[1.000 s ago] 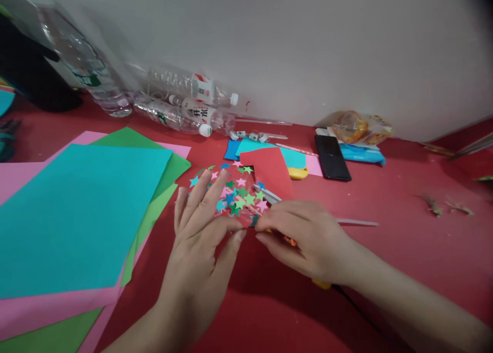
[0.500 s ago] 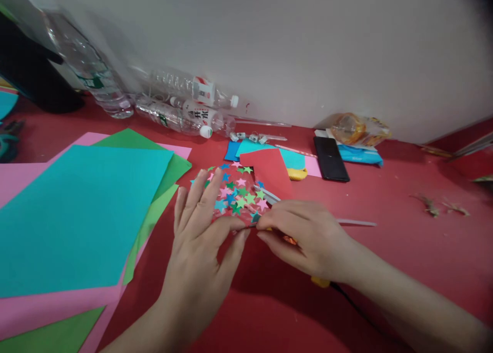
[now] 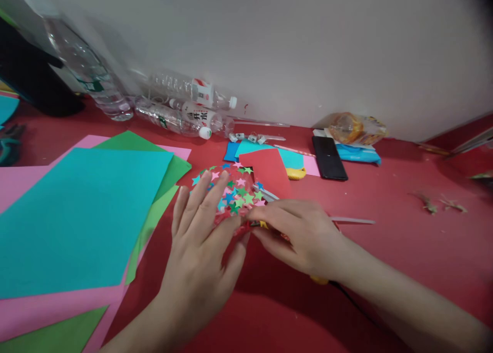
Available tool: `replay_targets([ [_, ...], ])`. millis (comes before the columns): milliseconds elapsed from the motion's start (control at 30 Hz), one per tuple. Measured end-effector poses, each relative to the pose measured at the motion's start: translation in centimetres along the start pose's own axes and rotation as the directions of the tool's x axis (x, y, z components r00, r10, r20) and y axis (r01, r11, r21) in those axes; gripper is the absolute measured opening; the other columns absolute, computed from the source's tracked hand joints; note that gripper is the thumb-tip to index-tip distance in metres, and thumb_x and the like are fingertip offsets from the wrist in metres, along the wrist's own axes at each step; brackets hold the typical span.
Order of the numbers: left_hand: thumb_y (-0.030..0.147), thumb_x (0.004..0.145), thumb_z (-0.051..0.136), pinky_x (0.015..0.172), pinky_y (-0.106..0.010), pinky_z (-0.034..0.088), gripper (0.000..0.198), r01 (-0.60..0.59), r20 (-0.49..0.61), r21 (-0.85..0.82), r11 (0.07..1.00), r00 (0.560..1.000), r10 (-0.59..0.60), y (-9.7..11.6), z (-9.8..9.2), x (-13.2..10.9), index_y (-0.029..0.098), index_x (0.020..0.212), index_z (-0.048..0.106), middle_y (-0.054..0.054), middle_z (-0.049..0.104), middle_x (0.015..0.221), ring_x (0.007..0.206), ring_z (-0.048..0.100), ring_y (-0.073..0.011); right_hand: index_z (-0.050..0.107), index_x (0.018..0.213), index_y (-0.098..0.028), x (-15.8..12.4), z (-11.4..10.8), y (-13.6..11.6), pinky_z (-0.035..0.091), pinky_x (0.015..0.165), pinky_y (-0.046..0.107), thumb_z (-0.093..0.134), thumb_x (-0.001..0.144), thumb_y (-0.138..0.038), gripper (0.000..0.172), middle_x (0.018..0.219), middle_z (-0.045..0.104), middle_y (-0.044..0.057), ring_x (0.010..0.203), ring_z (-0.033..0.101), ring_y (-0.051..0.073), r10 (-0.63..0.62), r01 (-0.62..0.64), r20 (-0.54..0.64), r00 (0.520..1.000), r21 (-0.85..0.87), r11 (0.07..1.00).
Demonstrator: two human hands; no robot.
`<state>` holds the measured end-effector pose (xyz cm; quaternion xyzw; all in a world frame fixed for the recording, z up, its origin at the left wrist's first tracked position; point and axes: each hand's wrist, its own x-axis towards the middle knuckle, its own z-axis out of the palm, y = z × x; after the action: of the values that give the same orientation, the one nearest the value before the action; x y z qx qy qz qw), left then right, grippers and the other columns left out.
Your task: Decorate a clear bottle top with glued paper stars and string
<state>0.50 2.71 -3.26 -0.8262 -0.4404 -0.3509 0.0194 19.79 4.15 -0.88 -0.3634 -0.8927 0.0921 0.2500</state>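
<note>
A clear, rounded plastic piece covered in small coloured paper stars (image 3: 241, 191) lies between my hands. My left hand (image 3: 204, 245) pinches its near edge between thumb and index finger, the other fingers raised over the stars. At the same edge, my right hand (image 3: 302, 232) is closed, thumb and index finger pressed together. A small dark and yellow bit shows at those fingertips, too small to name. Just beyond my right hand lies a grey blade (image 3: 265, 192), its rear end hidden. Under my right wrist, a yellow object (image 3: 319, 280) with a black cord is mostly covered.
Stacked coloured paper sheets (image 3: 77, 219) lie at left, with pliers (image 3: 11, 145) behind. Plastic bottles (image 3: 169, 118) line the wall. Beyond the stars lie red paper (image 3: 267, 168), a yellow-handled item (image 3: 296, 173), a black phone (image 3: 329, 158) and a blue packet (image 3: 358, 154).
My right fingertips have shifted slightly left, closer to my left thumb. The near edge of the star-covered piece has tilted a little, and a yellow bit now shows there.
</note>
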Motion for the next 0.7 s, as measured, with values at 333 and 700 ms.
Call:
replay_targets([
  [333, 0.010, 0.078, 0.064, 0.116, -0.058, 0.025, 0.023, -0.104, -0.030, 0.101, 0.989, 0.994, 0.108, -0.3, -0.6, -0.2, 0.018, 0.099, 0.063, -0.016, 0.051, 0.143, 0.139, 0.036, -0.0363, 0.060, 0.100, -0.017, 0.2, 0.6, -0.1, 0.033, 0.054, 0.025, 0.047, 0.093, -0.020, 0.015, 0.079, 0.067, 0.004, 0.066, 0.056, 0.014, -0.012, 0.013, 0.009, 1.000, -0.113, 0.994],
  [700, 0.009, 0.077, 0.063, 0.110, -0.057, 0.038, 0.033, -0.082, -0.014, -0.017, 0.997, 0.997, 0.082, -1.0, -1.3, 0.0, 0.024, 0.106, 0.056, -0.015, 0.052, 0.139, 0.132, 0.046, -0.0331, 0.060, 0.103, -0.016, -0.7, -0.1, 0.5, 0.039, 0.059, 0.023, 0.049, 0.093, -0.019, 0.015, 0.077, 0.066, 0.002, 0.063, 0.055, 0.012, 0.042, -0.046, -0.065, 0.997, -0.057, 0.997],
])
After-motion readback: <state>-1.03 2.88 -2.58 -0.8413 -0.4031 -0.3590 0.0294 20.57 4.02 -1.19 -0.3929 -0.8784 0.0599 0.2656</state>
